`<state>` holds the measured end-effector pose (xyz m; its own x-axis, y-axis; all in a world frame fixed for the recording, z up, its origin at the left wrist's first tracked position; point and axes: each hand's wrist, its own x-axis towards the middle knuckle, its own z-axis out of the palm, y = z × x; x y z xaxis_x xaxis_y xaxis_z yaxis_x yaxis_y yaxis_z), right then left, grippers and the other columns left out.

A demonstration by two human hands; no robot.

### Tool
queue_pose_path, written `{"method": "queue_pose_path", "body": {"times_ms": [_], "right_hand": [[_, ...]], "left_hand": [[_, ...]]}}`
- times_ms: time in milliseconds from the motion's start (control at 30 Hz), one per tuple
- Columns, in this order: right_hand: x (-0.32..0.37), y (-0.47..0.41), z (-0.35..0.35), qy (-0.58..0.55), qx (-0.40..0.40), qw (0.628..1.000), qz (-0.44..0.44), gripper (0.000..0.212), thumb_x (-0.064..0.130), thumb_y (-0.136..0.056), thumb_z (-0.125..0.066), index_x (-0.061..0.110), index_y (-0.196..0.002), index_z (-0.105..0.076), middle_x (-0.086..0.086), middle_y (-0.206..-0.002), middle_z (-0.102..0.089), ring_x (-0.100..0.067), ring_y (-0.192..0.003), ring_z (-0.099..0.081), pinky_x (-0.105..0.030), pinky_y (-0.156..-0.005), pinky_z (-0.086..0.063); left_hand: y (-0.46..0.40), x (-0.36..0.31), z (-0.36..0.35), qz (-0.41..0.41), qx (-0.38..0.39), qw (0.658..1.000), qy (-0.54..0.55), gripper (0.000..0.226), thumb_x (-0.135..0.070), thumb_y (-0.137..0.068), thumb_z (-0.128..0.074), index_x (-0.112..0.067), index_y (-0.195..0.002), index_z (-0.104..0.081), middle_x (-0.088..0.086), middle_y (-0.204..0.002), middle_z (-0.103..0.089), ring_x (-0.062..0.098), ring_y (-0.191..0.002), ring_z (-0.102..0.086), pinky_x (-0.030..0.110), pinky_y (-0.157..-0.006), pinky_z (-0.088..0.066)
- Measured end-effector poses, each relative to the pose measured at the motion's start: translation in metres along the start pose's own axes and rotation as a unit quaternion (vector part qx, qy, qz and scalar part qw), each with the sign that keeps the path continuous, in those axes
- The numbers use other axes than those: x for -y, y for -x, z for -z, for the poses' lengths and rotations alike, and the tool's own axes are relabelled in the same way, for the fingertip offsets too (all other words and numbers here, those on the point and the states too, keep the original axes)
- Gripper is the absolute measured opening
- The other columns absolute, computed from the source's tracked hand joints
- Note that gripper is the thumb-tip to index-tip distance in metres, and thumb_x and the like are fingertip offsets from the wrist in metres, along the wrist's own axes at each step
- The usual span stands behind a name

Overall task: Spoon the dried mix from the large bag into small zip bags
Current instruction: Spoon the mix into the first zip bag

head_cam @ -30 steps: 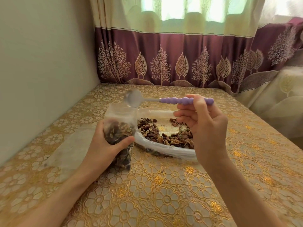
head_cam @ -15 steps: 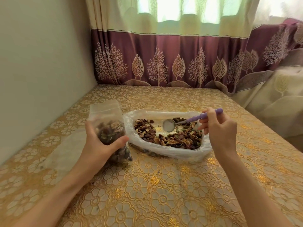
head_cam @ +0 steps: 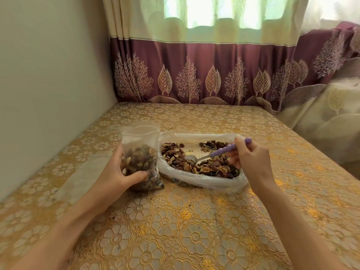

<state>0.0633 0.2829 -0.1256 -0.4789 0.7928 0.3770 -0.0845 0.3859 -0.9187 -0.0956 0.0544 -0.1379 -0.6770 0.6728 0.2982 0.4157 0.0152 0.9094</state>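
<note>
Small zip bag, partly filled, is held upright on the table by the left hand. Purple-handled spoon is gripped by the right hand, bowl down in the dried mix inside the large bag, just beside the small one.

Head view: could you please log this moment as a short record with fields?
left hand: grips the small zip bag, upright on the table, top open
small zip bag contents: dried mix, partly filled
right hand: holds the purple-handled spoon
spoon bowl: down in the dried mix
large bag: lying open, right of the small bag
backdrop: curtain behind the table
</note>
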Motion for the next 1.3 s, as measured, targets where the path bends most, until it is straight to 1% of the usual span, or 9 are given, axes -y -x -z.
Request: {"method": "queue_pose_path", "body": {"times_ms": [100,200,300,400,500,633,767,900,1300], "right_hand": [[0.002,0.004,-0.007,-0.015,0.012,1.000,-0.013,0.039,0.020,-0.099,-0.045,0.006,-0.070,-0.066,-0.001,-0.067,-0.073,-0.008,-0.051,-0.058,-0.016,-0.044,-0.043],[0.001,0.006,-0.010,-0.035,0.032,0.998,-0.045,0.051,0.022,-0.099,-0.045,0.009,-0.058,-0.072,-0.003,-0.069,-0.074,-0.016,-0.059,-0.065,-0.018,-0.048,-0.050],[0.002,0.006,-0.008,-0.062,0.009,0.995,-0.078,0.053,0.020,-0.099,-0.046,0.013,-0.053,-0.072,-0.006,-0.068,-0.073,-0.019,-0.061,-0.069,-0.019,-0.053,-0.055],[0.001,0.004,-0.005,-0.085,-0.035,0.990,-0.103,0.038,0.018,-0.098,-0.048,0.004,-0.069,-0.069,-0.007,-0.067,-0.073,-0.016,-0.059,-0.069,-0.017,-0.052,-0.053],[0.001,0.000,-0.002,-0.110,-0.060,0.986,-0.109,0.033,0.019,-0.098,-0.049,0.000,-0.077,-0.067,-0.007,-0.064,-0.072,-0.014,-0.054,-0.068,-0.015,-0.049,-0.051],[0.006,0.000,-0.001,-0.143,-0.088,0.982,-0.089,0.036,0.022,-0.097,-0.051,0.006,-0.069,-0.066,-0.005,-0.059,-0.071,-0.013,-0.051,-0.066,-0.016,-0.049,-0.052],[0.021,0.001,0.000,-0.181,-0.096,0.977,-0.059,0.034,0.022,-0.097,-0.051,0.005,-0.072,-0.065,-0.002,-0.056,-0.069,-0.012,-0.051,-0.066,-0.016,-0.049,-0.051],[0.039,0.008,-0.001,-0.218,-0.077,0.972,-0.030,0.035,0.020,-0.098,-0.050,0.004,-0.071,-0.065,-0.003,-0.056,-0.068,-0.012,-0.051,-0.064,-0.016,-0.049,-0.050],[0.058,0.023,-0.011,-0.223,0.055,0.971,0.065,0.030,0.012,-0.097,-0.047,0.005,-0.076,-0.067,-0.006,-0.065,-0.071,-0.017,-0.056,-0.064,-0.020,-0.051,-0.051]], "left_hand": [[0.000,-0.004,-0.001,0.003,-0.011,1.000,0.024,0.055,-0.013,-0.063,-0.076,-0.035,-0.107,-0.052,-0.015,-0.100,-0.065,-0.009,-0.090,-0.061,0.004,-0.069,-0.047],[0.001,-0.007,-0.005,0.021,0.005,0.999,0.042,0.065,-0.026,-0.050,-0.077,-0.033,-0.111,-0.055,-0.012,-0.101,-0.067,-0.005,-0.089,-0.063,0.008,-0.068,-0.049],[0.001,-0.008,-0.007,0.033,0.022,0.999,0.028,0.072,-0.030,-0.047,-0.077,-0.028,-0.116,-0.056,-0.008,-0.106,-0.064,-0.004,-0.090,-0.063,0.011,-0.070,-0.050],[0.002,-0.008,-0.008,0.046,0.035,0.998,0.040,0.071,-0.028,-0.050,-0.076,-0.023,-0.118,-0.056,-0.005,-0.106,-0.065,-0.002,-0.088,-0.064,0.012,-0.071,-0.050],[0.003,-0.007,-0.010,0.050,0.047,0.996,0.059,0.059,-0.032,-0.056,-0.078,-0.029,-0.111,-0.060,-0.002,-0.108,-0.065,0.002,-0.090,-0.065,0.014,-0.071,-0.051],[0.006,-0.009,-0.014,0.060,0.088,0.991,0.078,0.040,-0.046,-0.061,-0.082,-0.044,-0.098,-0.067,-0.007,-0.102,-0.071,0.011,-0.094,-0.067,0.019,-0.074,-0.053],[0.007,-0.009,-0.020,0.065,0.111,0.990,0.055,0.057,-0.065,-0.047,-0.074,-0.043,-0.099,-0.066,-0.008,-0.098,-0.072,0.012,-0.090,-0.069,0.025,-0.075,-0.054],[0.006,-0.008,-0.022,0.060,0.111,0.991,0.045,0.051,-0.060,-0.052,-0.070,-0.042,-0.100,-0.066,-0.010,-0.096,-0.071,0.011,-0.089,-0.068,0.028,-0.076,-0.053],[0.005,-0.002,-0.021,0.057,0.112,0.991,0.041,0.062,-0.066,-0.048,-0.072,-0.053,-0.107,-0.059,-0.020,-0.105,-0.067,0.004,-0.097,-0.065,0.026,-0.082,-0.052]]}}
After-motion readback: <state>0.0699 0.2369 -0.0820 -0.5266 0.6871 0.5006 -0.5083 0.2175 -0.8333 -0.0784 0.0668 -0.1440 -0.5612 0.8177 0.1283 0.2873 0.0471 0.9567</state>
